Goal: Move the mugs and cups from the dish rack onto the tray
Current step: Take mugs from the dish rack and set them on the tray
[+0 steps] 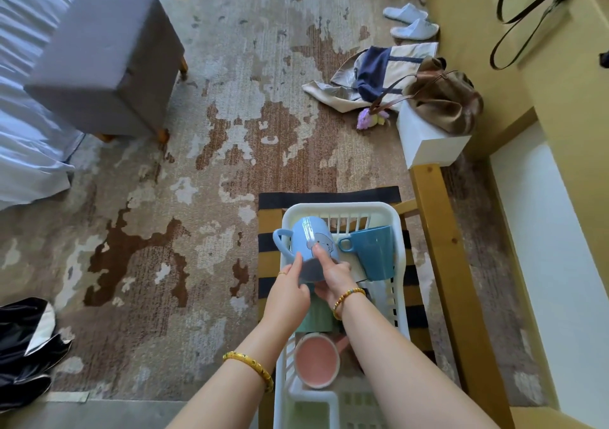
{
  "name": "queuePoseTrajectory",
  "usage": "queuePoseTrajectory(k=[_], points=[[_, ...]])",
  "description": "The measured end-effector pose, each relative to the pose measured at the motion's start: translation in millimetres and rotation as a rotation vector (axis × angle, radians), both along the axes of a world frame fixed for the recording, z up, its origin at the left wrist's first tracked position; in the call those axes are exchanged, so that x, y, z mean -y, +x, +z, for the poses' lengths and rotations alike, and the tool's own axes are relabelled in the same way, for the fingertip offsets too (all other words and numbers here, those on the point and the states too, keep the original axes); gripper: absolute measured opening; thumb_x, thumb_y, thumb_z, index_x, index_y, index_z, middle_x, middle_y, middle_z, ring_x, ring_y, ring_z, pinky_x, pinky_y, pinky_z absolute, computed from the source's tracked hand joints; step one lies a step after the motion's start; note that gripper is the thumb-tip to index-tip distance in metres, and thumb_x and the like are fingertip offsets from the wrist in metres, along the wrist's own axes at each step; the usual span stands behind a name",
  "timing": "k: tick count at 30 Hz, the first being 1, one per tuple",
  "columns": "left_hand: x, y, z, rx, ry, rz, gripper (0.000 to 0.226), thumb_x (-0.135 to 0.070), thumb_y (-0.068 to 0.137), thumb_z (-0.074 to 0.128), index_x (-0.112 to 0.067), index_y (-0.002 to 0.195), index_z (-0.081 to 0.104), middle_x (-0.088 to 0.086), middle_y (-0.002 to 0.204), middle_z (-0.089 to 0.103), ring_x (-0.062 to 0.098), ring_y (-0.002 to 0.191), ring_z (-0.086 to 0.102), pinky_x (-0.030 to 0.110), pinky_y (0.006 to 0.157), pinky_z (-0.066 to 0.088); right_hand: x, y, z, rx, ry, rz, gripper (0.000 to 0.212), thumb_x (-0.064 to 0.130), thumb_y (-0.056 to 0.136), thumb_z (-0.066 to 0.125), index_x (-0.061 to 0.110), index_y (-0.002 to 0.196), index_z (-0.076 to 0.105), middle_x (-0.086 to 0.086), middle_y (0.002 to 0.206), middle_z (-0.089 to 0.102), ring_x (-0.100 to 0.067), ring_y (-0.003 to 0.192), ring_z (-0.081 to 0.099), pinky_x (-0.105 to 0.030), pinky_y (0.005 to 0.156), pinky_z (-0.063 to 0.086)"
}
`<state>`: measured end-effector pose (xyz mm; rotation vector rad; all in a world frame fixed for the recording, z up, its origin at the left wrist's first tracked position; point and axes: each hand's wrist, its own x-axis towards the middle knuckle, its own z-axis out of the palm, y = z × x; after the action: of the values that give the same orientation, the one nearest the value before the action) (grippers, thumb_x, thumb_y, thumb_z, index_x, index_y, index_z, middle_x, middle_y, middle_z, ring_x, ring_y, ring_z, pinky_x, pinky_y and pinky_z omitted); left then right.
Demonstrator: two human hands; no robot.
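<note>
the carpet (197,132) fills most of the view, with a grey stool (108,62) at the upper left and bags (395,79) dropped at the upper right. nearer, the white rack (400,263) sits on a striped seat (329,196) and holds a teal mug (374,252) on its side, a pink cup (317,364) close to the person, and a pale green cup (318,313) half hidden under the wrists. no tray is in view, so its place cannot be told. the light blue mug (309,239) is tilted above the rack's far left part, handle out to the left, mouth turned toward the person. the left hand (290,291) lies against the mug's left side near the rim with a finger stretched up along it; the right hand (333,280) holds from below and right, forefinger pressed on the printed face (its other fingers are hidden beneath). the mug thus sits between both hands, its body reaching away beyond the fingertips. to do the lift well, it seems best to keep both hands on, raise it clear of the rack wall and the teal mug just beside it, then carry it level.
</note>
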<state>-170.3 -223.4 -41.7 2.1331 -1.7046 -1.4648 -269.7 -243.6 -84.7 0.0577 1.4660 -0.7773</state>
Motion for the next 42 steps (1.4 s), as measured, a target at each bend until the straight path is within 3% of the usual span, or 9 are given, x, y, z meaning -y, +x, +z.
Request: queuePoseTrajectory(k=[3,5,8,13,18,23,32,39,42], points=[[-7,-1,16,-0.072,-0.006,0.029,0.061,-0.007,0.094,0.034,-0.029,0.148,0.017,0.004,0.148,0.034,0.022,0.116,0.052,0.025,0.076,0.045,-2,-2,18,-0.102,-0.037,-0.011,0.071,0.034,0.075,0.073,0.010,0.126,0.029,-0.016,0.121,0.051,-0.026,0.102,0.058,-0.033,0.067,0.054],[-9,-3,30,-0.117,-0.010,0.029,0.060,-0.007,0.093,0.034,-0.030,0.147,0.020,0.004,0.142,0.043,0.028,0.111,0.055,0.024,0.076,0.049,-4,-7,33,-0.151,-0.062,-0.006,0.068,0.035,0.075,0.072,0.013,0.124,0.029,-0.013,0.118,0.051,-0.025,0.102,0.057,-0.038,0.076,0.055],[-8,-3,54,-0.183,-0.037,-0.006,0.056,-0.010,0.094,0.035,-0.033,0.145,0.027,-0.001,0.129,0.053,0.016,0.079,0.060,0.008,0.048,0.040,-10,-19,61,-0.212,-0.133,0.008,0.064,0.034,0.076,0.071,0.015,0.121,0.029,-0.008,0.110,0.052,-0.020,0.093,0.057,-0.040,0.077,0.054],[-2,5,109,-0.061,-0.305,-0.118,0.037,-0.021,0.095,0.042,-0.025,0.131,0.048,0.002,0.102,0.054,0.019,0.086,0.054,0.028,0.070,0.043,-24,-46,119,-0.344,-0.295,0.125,0.059,0.024,0.079,0.071,0.004,0.121,0.035,-0.011,0.111,0.051,-0.031,0.108,0.057,-0.051,0.096,0.048],[13,8,170,-0.047,-0.525,-0.421,0.057,-0.026,0.088,0.060,-0.022,0.140,0.036,0.003,0.140,0.035,0.021,0.129,0.034,0.022,0.099,0.031,-40,-70,190,-0.297,-0.387,0.236,0.066,0.025,0.079,0.072,0.008,0.130,0.033,-0.013,0.115,0.052,-0.023,0.096,0.057,-0.036,0.067,0.052],[30,0,235,-0.057,-0.549,-0.756,0.079,-0.030,0.079,0.071,-0.025,0.144,0.028,0.001,0.150,0.026,0.021,0.138,0.021,0.033,0.112,0.023,-45,-84,266,-0.555,-0.465,0.542,0.083,0.034,0.074,0.074,0.017,0.136,0.023,-0.004,0.125,0.044,-0.021,0.115,0.050,-0.042,0.099,0.047],[9,-8,279,-0.071,-0.509,-1.052,0.117,-0.039,0.064,0.081,-0.033,0.147,-0.001,0.002,0.149,0.027,0.022,0.133,0.031,0.033,0.109,0.030,-77,-77,342,-0.785,-0.507,0.872,0.086,0.037,0.071,0.075,0.020,0.138,0.023,-0.004,0.132,0.041,-0.018,0.119,0.046,-0.037,0.102,0.044],[-28,-16,269,-0.333,-0.489,-0.857,0.102,-0.034,0.058,0.084,-0.032,0.140,0.023,-0.002,0.132,0.047,0.012,0.113,0.051,0.028,0.092,0.046,-124,-81,343,-0.673,-0.541,0.575,0.092,0.035,0.076,0.072,0.017,0.145,0.014,-0.010,0.140,0.038,-0.020,0.119,0.046,-0.034,0.100,0.044],[-47,-31,265,-0.539,-0.368,-0.657,0.098,-0.043,0.048,0.083,-0.037,0.130,0.030,-0.007,0.118,0.055,0.002,0.100,0.058,0.016,0.079,0.048,-155,-93,339,-0.461,-0.581,0.282,0.061,0.031,0.091,0.054,0.005,0.139,0.029,-0.009,0.120,0.052,-0.016,0.101,0.055,-0.034,0.091,0.048]])
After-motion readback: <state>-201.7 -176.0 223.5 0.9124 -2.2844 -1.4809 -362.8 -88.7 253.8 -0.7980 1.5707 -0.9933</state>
